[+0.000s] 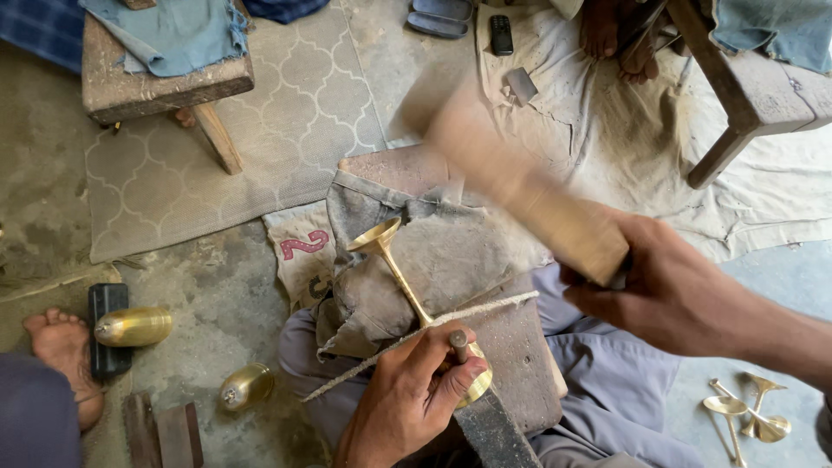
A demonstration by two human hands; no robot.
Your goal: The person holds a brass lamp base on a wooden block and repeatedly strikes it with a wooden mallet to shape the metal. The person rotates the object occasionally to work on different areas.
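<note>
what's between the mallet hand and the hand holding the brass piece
In the head view, between the right hand and the left hand lie a cloth-covered block and a taut cord crossing it.

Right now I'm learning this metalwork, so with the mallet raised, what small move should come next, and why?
Probably bring the blurred wooden mallet in the right hand down onto the slim brass goblet-shaped piece. The left hand pins its base against the cloth-covered block, with the stem lying exposed beneath the raised head.

Left hand [407,394] steadies brass goblet [407,295] on padded block; right hand [672,290] swings wooden mallet [520,186]
</note>
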